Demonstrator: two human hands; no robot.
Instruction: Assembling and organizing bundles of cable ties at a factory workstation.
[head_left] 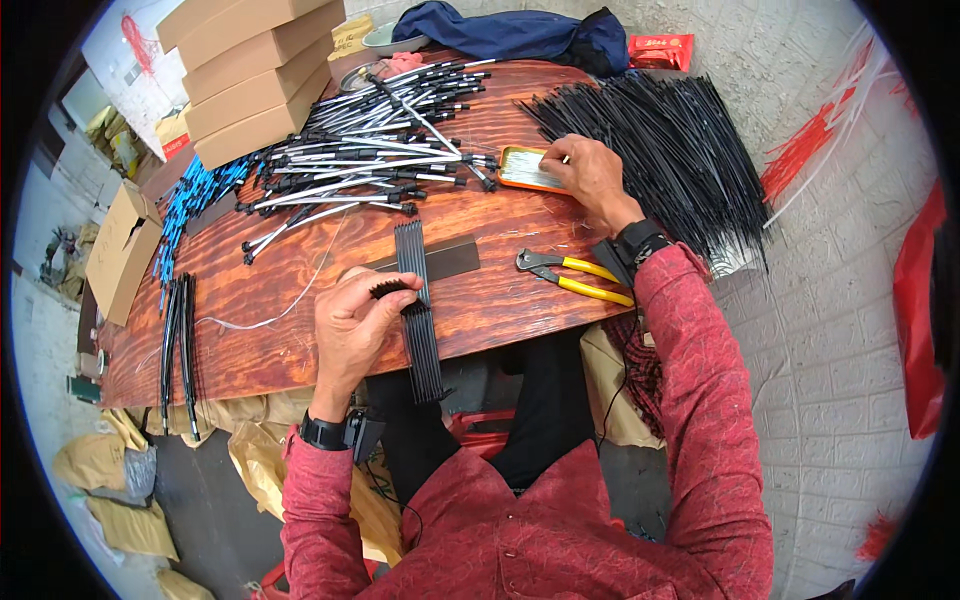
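Note:
My left hand [352, 325] is closed at the table's front edge, thumb and fingers pinching a black ribbed piece [392, 288]. Against it lies a flat row of slim black strips [424, 350], whose near end sticks out past the edge over my lap. I cannot tell whether the ribbed piece is part of that row. My right hand [592, 178] reaches into a small orange-rimmed tin [535, 185] that holds thin pale pieces. Its fingers are pinched together, and whatever they may hold is too small to make out. Yellow-handled end cutters [572, 275] rest near my right wrist.
A big pile of black rods [665, 150] covers the right back. Silver-and-black rods [340, 160] heap at the back middle, blue-ended ones [195, 205] beside them. Stacked cardboard boxes [255, 75] stand back left. A dark flat bar [452, 257] lies behind the strips.

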